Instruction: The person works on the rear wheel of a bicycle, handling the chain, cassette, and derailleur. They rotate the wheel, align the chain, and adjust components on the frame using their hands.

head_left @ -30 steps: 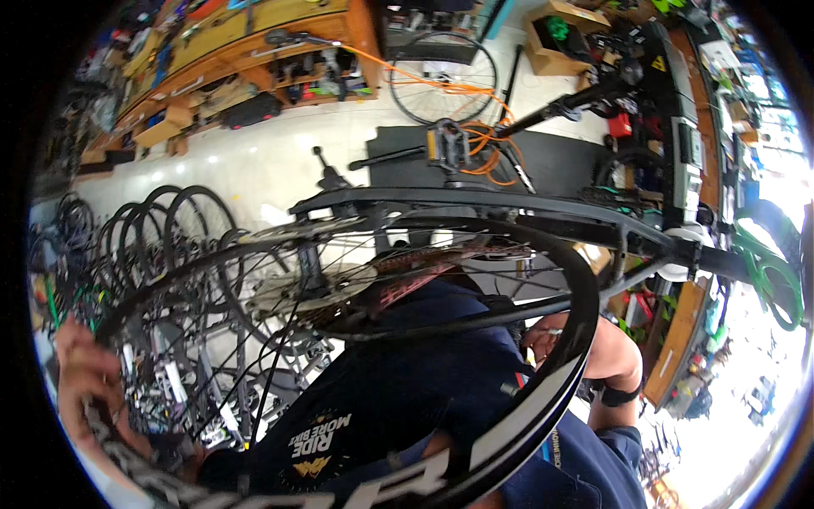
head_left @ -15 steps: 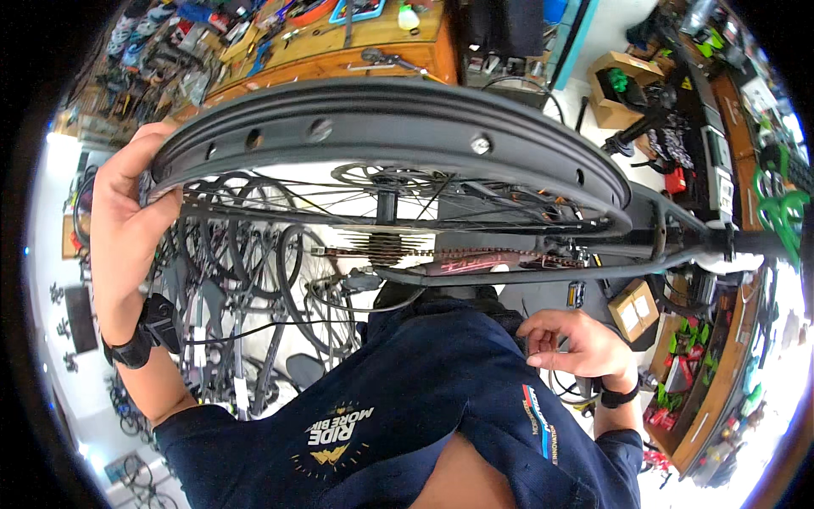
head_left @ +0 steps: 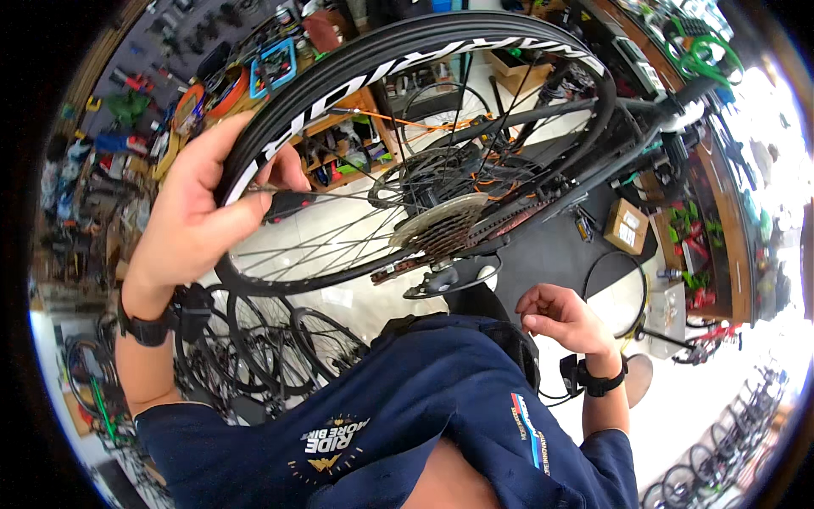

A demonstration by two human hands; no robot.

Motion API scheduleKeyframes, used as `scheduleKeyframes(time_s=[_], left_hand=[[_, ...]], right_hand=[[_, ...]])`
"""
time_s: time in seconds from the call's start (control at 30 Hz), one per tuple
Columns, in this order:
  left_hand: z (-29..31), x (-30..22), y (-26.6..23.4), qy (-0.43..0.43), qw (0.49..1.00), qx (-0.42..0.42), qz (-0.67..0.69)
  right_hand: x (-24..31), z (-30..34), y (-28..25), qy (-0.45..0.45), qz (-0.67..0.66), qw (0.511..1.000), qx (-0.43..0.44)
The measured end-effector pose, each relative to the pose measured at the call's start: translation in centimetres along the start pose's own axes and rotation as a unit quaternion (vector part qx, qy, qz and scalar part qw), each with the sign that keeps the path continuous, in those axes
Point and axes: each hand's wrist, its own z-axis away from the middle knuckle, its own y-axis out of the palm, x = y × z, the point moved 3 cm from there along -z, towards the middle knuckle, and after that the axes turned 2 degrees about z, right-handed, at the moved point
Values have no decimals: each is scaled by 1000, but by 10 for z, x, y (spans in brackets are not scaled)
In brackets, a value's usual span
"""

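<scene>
A person's left hand [head_left: 199, 208] clamped its grip on the edge of a bicycle wheel [head_left: 441, 222], tilted at a dark bike frame [head_left: 642, 140] above the floor mat's [head_left: 551, 263] left edge. The right hand [head_left: 566, 321] curled near the shirt [head_left: 407, 382], its hold impossible to tell.

- On my feed, the wheel's rim [head_left: 462, 30] looks smooth and black with a slight sheen; its lettering is white.
- I read the cassette [head_left: 437, 222] as metal, dull silver on its largest sprocket.
- The shirt [head_left: 424, 373] I see is soft, matt navy cloth with a print.
- I make out a brown cardboard box [head_left: 627, 227], matt.
- The mat [head_left: 547, 259] looks matt dark grey to me.
- I see pale, glossy floor [head_left: 339, 299].
- The tray [head_left: 275, 86] looks like blue plastic.
</scene>
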Motion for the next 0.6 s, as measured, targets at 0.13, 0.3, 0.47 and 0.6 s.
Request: scheduleKeyframes(time_s=[0.13,0.3,0.47,0.6], left_hand=[[-3,3,-2,30,998,30,42],[-2,10,-8,96,989,85,72],[-5,14,-14,58,978,160,122],[-18,34,-20,111,962,190,160]], right_hand=[[-12,-8,16,6,4,999,-32],[-38,-42,35,9,81,997,7],[-17,-62,66,-54,209,975,-59],[-23,-67,97,-5,178,967,-181]])
